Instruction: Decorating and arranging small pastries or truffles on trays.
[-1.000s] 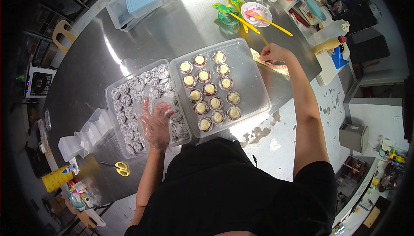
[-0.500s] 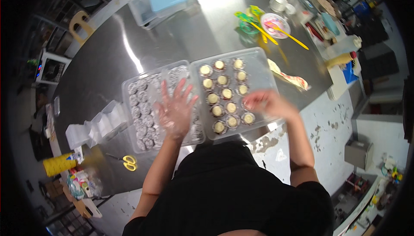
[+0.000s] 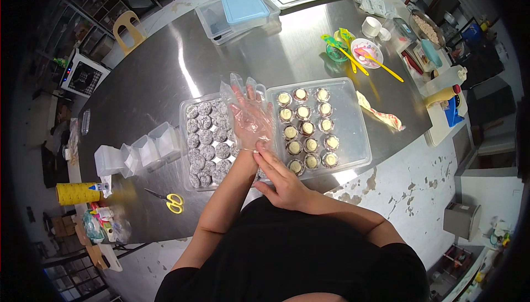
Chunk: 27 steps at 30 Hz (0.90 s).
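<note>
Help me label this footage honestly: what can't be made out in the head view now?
All in the head view:
Powdered balls: full count; the left hand, in a clear glove, covers some.
Right hand: whether its fingers pinch the glove or only touch it; its own back hides the palm side.
Green bowl: full contents; spatulas lie across it.
Dark shelves, upper left: items too small and dim.
Black shirt: cut off by the lower edge.

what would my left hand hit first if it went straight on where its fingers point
Probably the clear plastic container under the light-blue lid, across the steel tabletop; your left hand's height is unclear, so it might pass over.
</note>
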Each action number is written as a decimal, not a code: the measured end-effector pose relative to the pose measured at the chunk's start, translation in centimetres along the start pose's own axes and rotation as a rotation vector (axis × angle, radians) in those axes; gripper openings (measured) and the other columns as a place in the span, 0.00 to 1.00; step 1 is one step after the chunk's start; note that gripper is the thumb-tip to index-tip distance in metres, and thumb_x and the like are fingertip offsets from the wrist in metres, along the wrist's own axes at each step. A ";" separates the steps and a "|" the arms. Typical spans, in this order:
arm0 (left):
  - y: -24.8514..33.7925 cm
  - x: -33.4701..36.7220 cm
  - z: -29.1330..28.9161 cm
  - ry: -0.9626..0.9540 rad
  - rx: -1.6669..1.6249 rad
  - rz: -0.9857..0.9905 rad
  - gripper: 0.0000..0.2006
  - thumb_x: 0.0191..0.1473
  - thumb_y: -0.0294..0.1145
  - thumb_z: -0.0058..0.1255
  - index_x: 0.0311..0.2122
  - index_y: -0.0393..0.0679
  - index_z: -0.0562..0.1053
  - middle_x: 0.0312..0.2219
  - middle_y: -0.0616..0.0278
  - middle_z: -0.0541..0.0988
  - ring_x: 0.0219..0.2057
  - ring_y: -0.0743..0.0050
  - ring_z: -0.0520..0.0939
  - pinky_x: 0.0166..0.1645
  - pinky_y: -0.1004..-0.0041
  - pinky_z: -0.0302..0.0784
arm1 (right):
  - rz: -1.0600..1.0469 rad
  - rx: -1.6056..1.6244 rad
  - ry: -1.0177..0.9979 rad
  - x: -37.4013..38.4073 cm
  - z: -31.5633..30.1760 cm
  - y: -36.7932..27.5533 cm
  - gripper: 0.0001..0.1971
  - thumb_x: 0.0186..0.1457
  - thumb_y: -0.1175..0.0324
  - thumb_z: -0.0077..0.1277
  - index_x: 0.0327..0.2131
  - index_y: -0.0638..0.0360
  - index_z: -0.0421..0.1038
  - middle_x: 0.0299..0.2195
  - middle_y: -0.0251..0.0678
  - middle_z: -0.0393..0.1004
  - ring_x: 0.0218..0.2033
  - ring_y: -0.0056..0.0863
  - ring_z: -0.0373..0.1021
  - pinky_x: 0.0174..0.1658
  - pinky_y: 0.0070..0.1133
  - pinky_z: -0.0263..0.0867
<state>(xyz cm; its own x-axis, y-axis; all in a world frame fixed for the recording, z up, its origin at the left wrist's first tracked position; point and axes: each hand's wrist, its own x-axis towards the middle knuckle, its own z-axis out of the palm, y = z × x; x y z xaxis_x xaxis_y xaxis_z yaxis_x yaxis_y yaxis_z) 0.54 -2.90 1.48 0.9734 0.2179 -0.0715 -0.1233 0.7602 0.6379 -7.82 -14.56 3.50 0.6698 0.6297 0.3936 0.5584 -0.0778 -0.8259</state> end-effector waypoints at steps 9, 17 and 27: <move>0.7 -1.6 -0.5 -0.032 0.009 0.090 0.33 0.52 0.60 0.28 0.60 0.63 0.38 0.60 0.68 0.41 0.60 0.67 0.40 0.59 0.60 0.39 | 0.086 -0.020 0.203 2.7 2.1 0.8 0.28 0.52 0.65 0.41 0.54 0.68 0.47 0.55 0.57 0.45 0.56 0.50 0.47 0.56 0.31 0.45; 1.3 -3.4 -1.8 -0.086 0.078 0.136 0.32 0.54 0.57 0.27 0.60 0.58 0.38 0.60 0.64 0.41 0.60 0.65 0.43 0.59 0.67 0.41 | 0.165 0.066 0.166 5.8 3.4 1.9 0.27 0.52 0.60 0.41 0.54 0.60 0.51 0.55 0.55 0.46 0.56 0.49 0.46 0.57 0.32 0.43; 3.2 -4.6 -3.0 -0.162 0.162 0.160 0.31 0.56 0.55 0.24 0.60 0.55 0.37 0.59 0.63 0.42 0.59 0.65 0.45 0.59 0.68 0.40 | -0.059 0.041 0.154 7.7 4.1 3.4 0.33 0.47 0.53 0.46 0.55 0.56 0.49 0.57 0.53 0.43 0.58 0.51 0.40 0.58 0.38 0.36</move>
<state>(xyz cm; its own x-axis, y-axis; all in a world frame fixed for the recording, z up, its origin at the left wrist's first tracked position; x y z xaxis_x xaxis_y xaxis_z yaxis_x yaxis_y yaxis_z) -4.88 0.41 1.56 0.9638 0.2167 0.1554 -0.2582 0.6135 0.7463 -2.72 -6.83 2.05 0.7055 0.5059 0.4963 0.5804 -0.0105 -0.8143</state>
